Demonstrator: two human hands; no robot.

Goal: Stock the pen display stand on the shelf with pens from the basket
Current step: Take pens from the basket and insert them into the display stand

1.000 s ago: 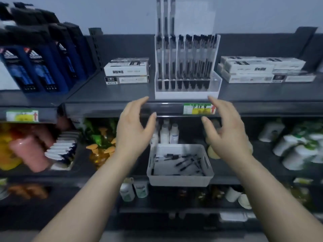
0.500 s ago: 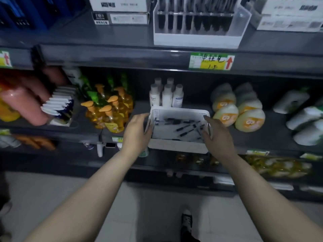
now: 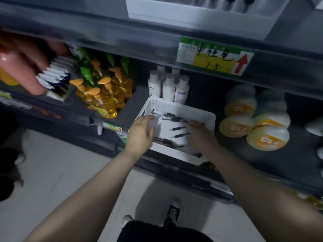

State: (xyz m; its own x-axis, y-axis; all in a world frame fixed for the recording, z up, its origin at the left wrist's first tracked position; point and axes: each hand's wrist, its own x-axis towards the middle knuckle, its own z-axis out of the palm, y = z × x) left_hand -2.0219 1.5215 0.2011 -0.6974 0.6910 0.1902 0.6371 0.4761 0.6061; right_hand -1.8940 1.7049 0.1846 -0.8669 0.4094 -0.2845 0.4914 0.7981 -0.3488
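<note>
As hands (image 3: 139, 135) (image 3: 201, 137) reach inside, pens (image 3: 178, 128) (black) litter the basket (image 3: 172, 152).

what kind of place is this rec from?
Most likely a retail shop aisle: a shelf-edge price tag with a red arrow, rows of identical yellow pump bottles, and white bottles stocked beside them.

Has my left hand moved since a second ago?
Yes. The left hand dropped from the top shelf edge by the pen stand into the white basket.
</note>
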